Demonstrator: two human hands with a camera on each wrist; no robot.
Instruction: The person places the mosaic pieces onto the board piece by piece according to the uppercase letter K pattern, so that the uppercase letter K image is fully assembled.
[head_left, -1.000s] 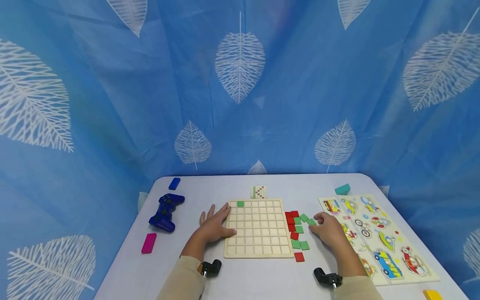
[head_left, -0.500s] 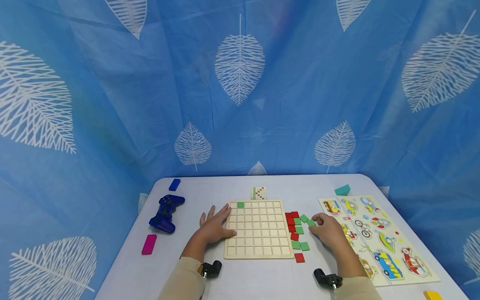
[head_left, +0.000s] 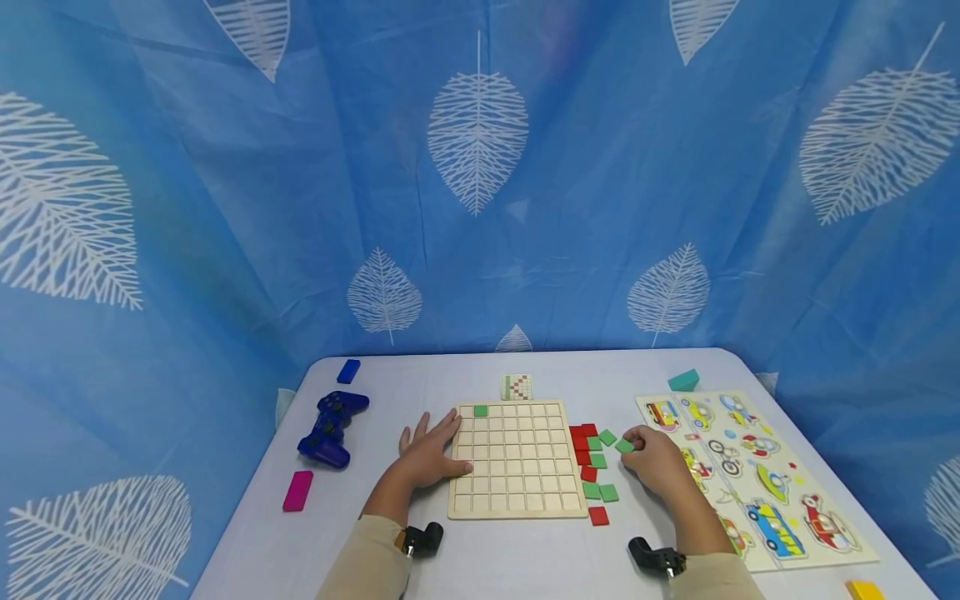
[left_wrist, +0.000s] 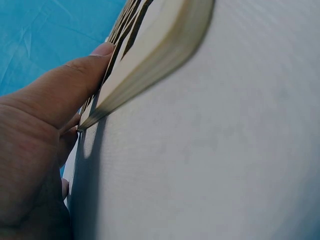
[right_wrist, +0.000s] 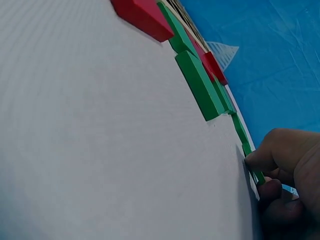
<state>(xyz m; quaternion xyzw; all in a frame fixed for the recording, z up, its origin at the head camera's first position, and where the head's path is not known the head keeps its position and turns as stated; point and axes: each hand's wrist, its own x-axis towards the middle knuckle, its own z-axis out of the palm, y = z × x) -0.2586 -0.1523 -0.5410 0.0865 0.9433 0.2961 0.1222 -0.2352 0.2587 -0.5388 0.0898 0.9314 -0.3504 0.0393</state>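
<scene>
A square wooden grid board (head_left: 517, 505) lies on the table, with one green tile (head_left: 481, 411) in its top row, left side. My left hand (head_left: 429, 454) rests on the board's left edge, fingers spread and thumb on the top face. To the board's right, my right hand (head_left: 657, 460) pinches a green square tile (head_left: 624, 447) between thumb and fingers, low at the table. In the right wrist view that green tile (right_wrist: 259, 176) is partly hidden by the fingertips. Several other green tiles (head_left: 608, 493) and red tiles (head_left: 598, 516) lie between board and right hand.
A small pattern card (head_left: 517, 386) sits behind the board. To the left are a blue game controller (head_left: 332, 427), a magenta block (head_left: 297, 491) and a blue block (head_left: 348, 371). A vehicle picture puzzle (head_left: 757, 483), teal block (head_left: 684, 380) and yellow block (head_left: 865, 590) are at right.
My right hand's fingertips have drawn in slightly on the green tile, which has shifted a little toward me. My left hand stays on the board.
</scene>
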